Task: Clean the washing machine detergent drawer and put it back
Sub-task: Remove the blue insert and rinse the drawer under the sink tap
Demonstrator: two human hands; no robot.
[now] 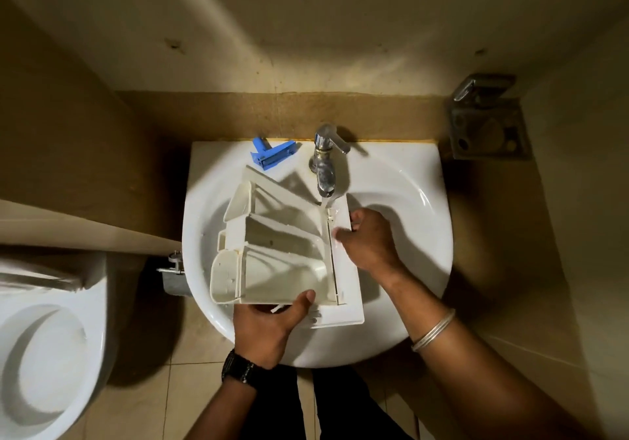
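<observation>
My left hand (269,324) grips the detergent drawer (279,242) from below at its six o'clock edge, thumb curled up over the near wall. My right hand (369,240) holds the front panel at three o'clock, fingers wrapped round its edge as far as I can tell, since the fingertips are hidden. The drawer lies over the white sink (408,290), its long axis running from three to nine o'clock, open compartments up, front panel toward three. Water from the chrome tap (326,164) at twelve o'clock falls on the drawer beside the panel. A blue insert (272,154) sits on the sink's rim at eleven o'clock.
</observation>
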